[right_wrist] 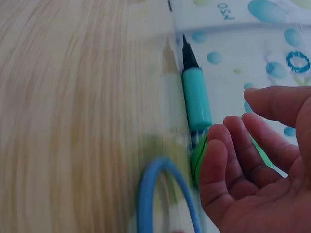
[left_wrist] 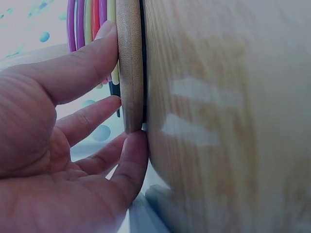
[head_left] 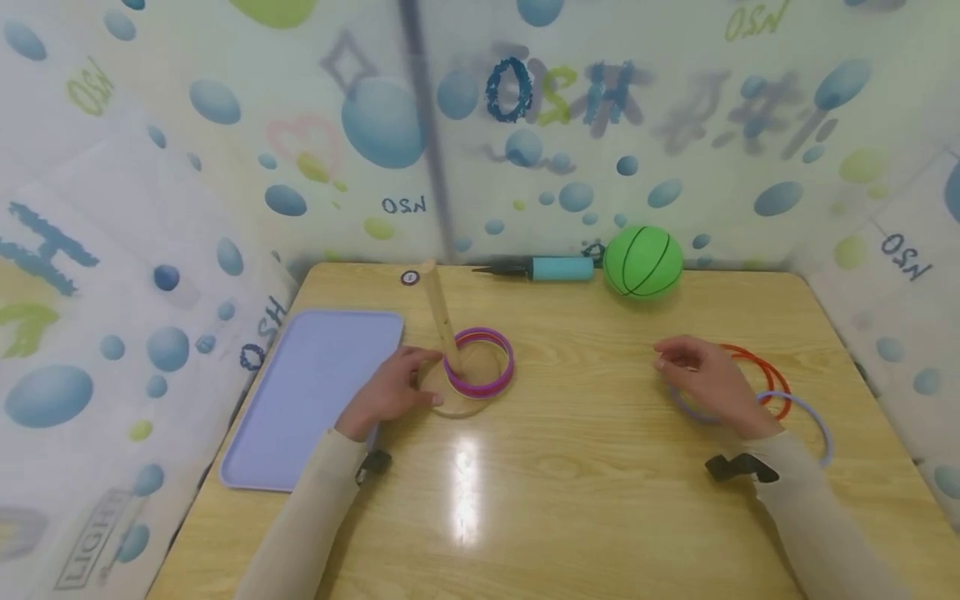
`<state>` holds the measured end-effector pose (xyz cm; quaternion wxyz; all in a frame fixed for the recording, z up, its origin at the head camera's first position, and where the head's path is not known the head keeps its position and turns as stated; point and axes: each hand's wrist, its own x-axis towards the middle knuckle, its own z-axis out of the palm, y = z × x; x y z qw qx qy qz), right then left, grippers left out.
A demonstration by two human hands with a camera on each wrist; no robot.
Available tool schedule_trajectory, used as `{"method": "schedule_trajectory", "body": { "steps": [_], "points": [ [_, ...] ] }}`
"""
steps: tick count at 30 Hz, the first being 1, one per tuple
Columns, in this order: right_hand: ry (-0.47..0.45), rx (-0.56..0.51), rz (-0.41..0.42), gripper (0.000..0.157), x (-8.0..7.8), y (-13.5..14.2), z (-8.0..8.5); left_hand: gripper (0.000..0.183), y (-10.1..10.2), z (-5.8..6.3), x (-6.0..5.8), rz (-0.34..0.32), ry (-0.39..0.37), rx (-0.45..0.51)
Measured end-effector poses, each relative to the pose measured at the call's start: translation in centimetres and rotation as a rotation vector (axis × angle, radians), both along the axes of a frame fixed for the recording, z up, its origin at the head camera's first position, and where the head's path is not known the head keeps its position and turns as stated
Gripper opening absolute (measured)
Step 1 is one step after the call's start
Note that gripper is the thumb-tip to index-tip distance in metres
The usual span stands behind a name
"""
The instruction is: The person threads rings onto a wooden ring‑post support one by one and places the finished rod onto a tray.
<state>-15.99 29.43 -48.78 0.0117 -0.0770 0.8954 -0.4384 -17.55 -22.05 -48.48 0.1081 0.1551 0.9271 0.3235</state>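
Observation:
A wooden ring-toss stand (head_left: 440, 317) with an upright peg stands left of the middle of the table. Several purple, red and yellow rings (head_left: 480, 389) lie stacked on its round base (left_wrist: 130, 68), round the peg. My left hand (head_left: 392, 385) holds the base's left rim, the thumb on the near side and the fingers farther back. My right hand (head_left: 708, 379), fingers loosely curled and holding nothing, hovers at the right above loose rings. Among these are red rings (head_left: 776, 379) and light blue rings (head_left: 821, 421), partly hidden by the hand; a blue ring (right_wrist: 146, 194) shows in the right wrist view.
A pale lilac tray (head_left: 315, 392) lies on the left of the wooden table (head_left: 570, 500). Along the back edge are a teal hand pump (head_left: 562, 268) and a green ball (head_left: 643, 262). Printed curtains enclose the back and both sides.

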Motion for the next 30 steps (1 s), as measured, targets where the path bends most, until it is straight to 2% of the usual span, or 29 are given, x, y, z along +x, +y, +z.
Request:
{"method": "schedule_trajectory", "body": {
  "steps": [3, 10, 16, 20, 25, 30],
  "points": [
    [0.04, 0.027, -0.015, 0.034, 0.4, 1.6, 0.1, 0.076, 0.0, 0.1, 0.1, 0.006, -0.011, -0.001],
    [0.033, 0.053, -0.085, 0.037, 1.2, 5.3, 0.4, 0.076, 0.0, 0.3, 0.1, 0.012, -0.026, -0.005],
    [-0.011, 0.088, -0.151, 0.04, 1.4, 7.9, 0.2, 0.075, 0.1, 0.4, 0.2, 0.01, -0.026, -0.001],
    [0.028, 0.138, -0.181, 0.042, 1.5, 8.8, -0.3, 0.075, 0.1, 0.4, 0.3, 0.005, -0.02, -0.006],
    [0.034, 0.192, -0.166, 0.04, 1.4, 9.2, -0.6, 0.075, 0.1, 0.5, 0.3, -0.001, -0.007, -0.009],
    [0.026, 0.295, -0.119, 0.034, 1.1, 8.9, -0.6, 0.076, 0.1, 0.5, 0.2, 0.004, -0.013, -0.004]
  ]
}}
